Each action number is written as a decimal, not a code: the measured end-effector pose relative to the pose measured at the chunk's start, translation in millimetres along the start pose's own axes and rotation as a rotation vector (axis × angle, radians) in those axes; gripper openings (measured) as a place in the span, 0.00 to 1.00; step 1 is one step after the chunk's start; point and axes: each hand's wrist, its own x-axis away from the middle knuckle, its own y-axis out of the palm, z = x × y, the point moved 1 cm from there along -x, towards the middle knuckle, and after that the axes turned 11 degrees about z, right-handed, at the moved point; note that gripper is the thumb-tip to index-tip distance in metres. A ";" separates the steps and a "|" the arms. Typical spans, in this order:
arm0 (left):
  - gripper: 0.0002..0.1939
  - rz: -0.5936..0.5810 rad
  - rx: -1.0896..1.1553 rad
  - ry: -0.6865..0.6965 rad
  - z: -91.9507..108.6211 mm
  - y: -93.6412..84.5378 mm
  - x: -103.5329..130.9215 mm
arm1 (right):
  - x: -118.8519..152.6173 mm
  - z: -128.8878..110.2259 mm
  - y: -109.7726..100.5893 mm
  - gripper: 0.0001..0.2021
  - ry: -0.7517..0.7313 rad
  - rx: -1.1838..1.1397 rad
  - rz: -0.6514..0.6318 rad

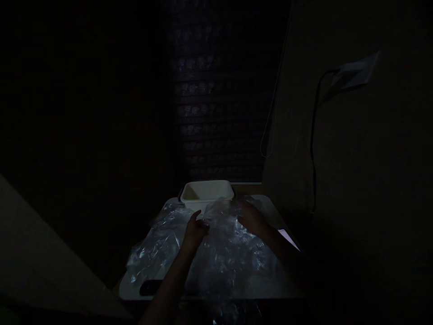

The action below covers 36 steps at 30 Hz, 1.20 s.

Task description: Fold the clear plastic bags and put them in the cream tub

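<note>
- Dim white table (129, 288): clear plastic (219, 257) lay spread but crumpled, outside the tub (194, 205)
- Left hand (195, 232): fingers stood parted
- Right hand (253, 220): grip could not be determined

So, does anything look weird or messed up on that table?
The crumpled clear plastic looks messy: it sprawls over much of the white table and droops past the near edge. I see no spill or break, but it's too dark to be sure.
</note>
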 end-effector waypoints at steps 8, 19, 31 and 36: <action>0.27 0.119 -0.120 -0.049 1.7 -7.4 -11.6 | -12.8 -3.6 8.0 0.14 0.148 -0.024 -0.047; 0.10 0.029 0.081 -0.092 3.8 -9.7 -9.5 | -12.1 -5.3 26.7 0.07 0.559 -0.488 -0.279; 0.08 -0.044 0.069 -0.297 6.7 -6.6 -10.8 | -6.3 -3.0 26.3 0.07 0.673 -0.743 -0.169; 0.08 0.001 0.053 -0.210 1.4 -8.0 -12.7 | -10.1 -5.9 32.1 0.04 0.669 -0.743 -0.103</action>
